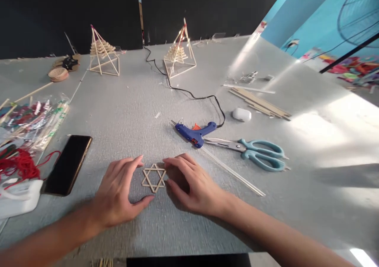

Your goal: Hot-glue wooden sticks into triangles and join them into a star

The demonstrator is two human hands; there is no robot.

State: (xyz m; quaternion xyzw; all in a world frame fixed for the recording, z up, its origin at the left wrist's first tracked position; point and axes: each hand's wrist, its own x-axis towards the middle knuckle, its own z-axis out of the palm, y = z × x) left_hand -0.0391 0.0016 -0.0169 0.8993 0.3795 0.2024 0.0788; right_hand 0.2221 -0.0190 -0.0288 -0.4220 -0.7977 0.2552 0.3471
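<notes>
A small six-pointed star of thin wooden sticks (153,177) lies flat on the grey table (124,113). My left hand (118,194) rests to its left, with the fingertips at the star's upper left point and the thumb below it. My right hand (189,184) lies to the star's right, fingers spread and touching its right edge. Neither hand has lifted the star. A blue glue gun (196,132) lies just beyond the right hand. Teal scissors (257,152) and a long thin stick (233,172) are to the right.
A black phone (68,164) lies at left beside red yarn (17,164) and bagged sticks (35,121). Two stick pyramids (103,53) (179,51) stand at the back. The gun's black cord (189,93), a white case (242,114) and a bundle of sticks (260,103) are at right.
</notes>
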